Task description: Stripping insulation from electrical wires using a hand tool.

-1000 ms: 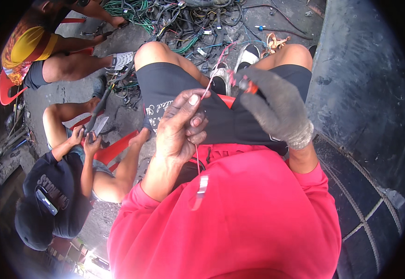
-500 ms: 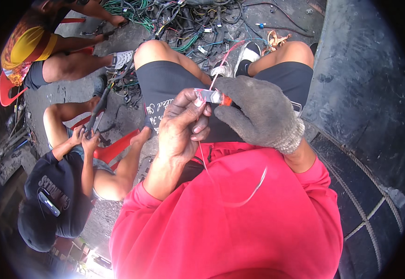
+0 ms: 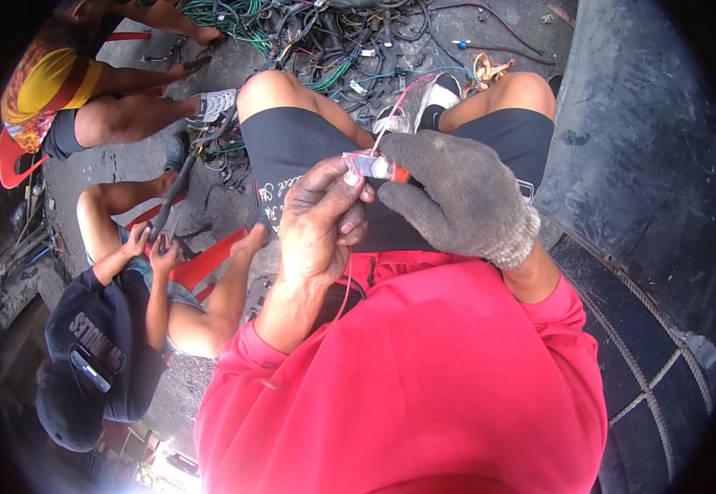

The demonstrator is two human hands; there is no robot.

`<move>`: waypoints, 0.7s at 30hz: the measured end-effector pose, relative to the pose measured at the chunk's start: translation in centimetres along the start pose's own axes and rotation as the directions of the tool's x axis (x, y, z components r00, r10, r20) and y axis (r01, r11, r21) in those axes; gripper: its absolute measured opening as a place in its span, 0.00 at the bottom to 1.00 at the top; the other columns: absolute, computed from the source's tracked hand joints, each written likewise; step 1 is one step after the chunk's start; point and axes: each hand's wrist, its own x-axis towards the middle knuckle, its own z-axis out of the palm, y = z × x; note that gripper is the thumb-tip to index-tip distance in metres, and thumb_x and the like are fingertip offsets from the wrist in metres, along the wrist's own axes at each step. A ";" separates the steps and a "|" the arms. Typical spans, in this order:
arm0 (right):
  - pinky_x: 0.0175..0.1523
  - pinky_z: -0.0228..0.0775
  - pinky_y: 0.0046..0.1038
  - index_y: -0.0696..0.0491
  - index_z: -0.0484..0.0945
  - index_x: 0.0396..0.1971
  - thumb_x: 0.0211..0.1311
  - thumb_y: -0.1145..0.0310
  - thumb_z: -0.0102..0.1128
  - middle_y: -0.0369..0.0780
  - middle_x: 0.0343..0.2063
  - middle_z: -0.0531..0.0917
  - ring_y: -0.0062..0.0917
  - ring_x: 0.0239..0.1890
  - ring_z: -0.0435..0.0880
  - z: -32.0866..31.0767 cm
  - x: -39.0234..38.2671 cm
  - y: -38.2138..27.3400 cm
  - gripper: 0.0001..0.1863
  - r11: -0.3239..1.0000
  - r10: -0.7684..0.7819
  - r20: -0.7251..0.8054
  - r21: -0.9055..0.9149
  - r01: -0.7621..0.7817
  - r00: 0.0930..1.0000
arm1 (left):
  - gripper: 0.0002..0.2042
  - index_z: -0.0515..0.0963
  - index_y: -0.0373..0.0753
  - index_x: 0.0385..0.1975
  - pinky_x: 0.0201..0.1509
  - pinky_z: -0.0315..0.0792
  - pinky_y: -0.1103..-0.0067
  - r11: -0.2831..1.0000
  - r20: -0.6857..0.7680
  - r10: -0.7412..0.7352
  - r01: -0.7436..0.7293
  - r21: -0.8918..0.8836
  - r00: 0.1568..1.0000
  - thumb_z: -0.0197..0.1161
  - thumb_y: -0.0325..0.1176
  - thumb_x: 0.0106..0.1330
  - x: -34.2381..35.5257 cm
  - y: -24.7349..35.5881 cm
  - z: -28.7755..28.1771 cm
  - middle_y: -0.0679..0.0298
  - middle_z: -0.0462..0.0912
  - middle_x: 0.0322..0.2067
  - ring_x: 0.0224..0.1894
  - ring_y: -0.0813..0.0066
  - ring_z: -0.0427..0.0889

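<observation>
My bare left hand (image 3: 317, 214) is closed, its thumb and fingers pinching a thin pink wire (image 3: 385, 130) beside a blade. That short, wide blade belongs to a knife (image 3: 368, 166) with an orange handle, which my gloved right hand (image 3: 461, 193) grips. Most of the handle is hidden by the grey knit glove. The wire runs from near my shoes, past the blade to my left thumb; its other end hangs below my hand against the red top. Blade and left thumb meet over my lap.
A tangled heap of cables (image 3: 325, 41) lies on the ground beyond my knees. Stripped copper strands (image 3: 485, 70) rest near my shoe. On the left, two people sit on red chairs (image 3: 206, 263), one holding a thick black cable (image 3: 165, 198). Rope (image 3: 621, 342) crosses a dark surface at right.
The wire's loose end has swung from in front of my top down to the left, below my left hand. Both hands have barely moved. The farther person's hand has shifted slightly.
</observation>
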 end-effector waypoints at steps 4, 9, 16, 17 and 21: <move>0.35 0.72 0.33 0.57 0.76 0.42 0.51 0.67 0.64 0.44 0.29 0.80 0.38 0.31 0.81 0.1 -0.1 0.2 0.18 1.000 -0.004 -0.002 -0.009 0.004 1.000 | 0.09 0.76 0.35 0.43 0.15 0.52 0.91 1.000 0.006 0.028 -0.028 0.000 1.000 0.57 0.26 0.65 -0.1 -0.1 -0.5 0.62 0.77 0.26 0.14 0.88 0.60; 0.35 0.73 0.33 0.55 0.77 0.41 0.49 0.68 0.63 0.44 0.31 0.80 0.36 0.31 0.81 0.5 -0.3 0.5 0.17 0.996 -0.002 -0.053 -0.089 -0.003 0.999 | 0.09 0.76 0.34 0.43 0.15 0.52 0.91 0.999 -0.042 0.009 -0.011 -0.032 0.999 0.56 0.25 0.65 -0.2 0.1 0.0 0.61 0.76 0.25 0.14 0.89 0.59; 0.32 0.74 0.29 0.55 0.77 0.36 0.48 0.68 0.62 0.42 0.34 0.80 0.32 0.30 0.81 -3.8 -1.2 6.9 0.13 0.697 -0.307 -0.188 -0.712 0.086 0.933 | 0.11 0.75 0.31 0.46 0.14 0.51 0.91 0.998 -0.005 -0.010 0.009 -0.055 1.000 0.55 0.27 0.65 -1.1 0.6 -0.6 0.64 0.75 0.24 0.14 0.90 0.57; 0.32 0.74 0.29 0.55 0.77 0.36 0.48 0.69 0.61 0.43 0.34 0.80 0.33 0.31 0.81 -4.2 -1.4 5.5 0.13 0.861 -0.106 -0.244 -0.508 -0.034 0.964 | 0.11 0.75 0.31 0.46 0.14 0.51 0.91 0.998 -0.022 -0.011 0.010 -0.059 1.000 0.55 0.27 0.66 -0.9 0.4 -0.6 0.64 0.75 0.24 0.13 0.90 0.57; 0.32 0.73 0.30 0.58 0.76 0.37 0.51 0.69 0.61 0.44 0.29 0.80 0.36 0.28 0.81 -2.8 -1.2 3.3 0.14 0.944 -0.092 -0.068 -0.323 0.065 0.993 | 0.12 0.74 0.32 0.47 0.15 0.51 0.91 0.998 0.008 -0.020 0.021 -0.059 1.000 0.55 0.28 0.66 -0.6 0.3 -0.1 0.65 0.74 0.24 0.14 0.90 0.57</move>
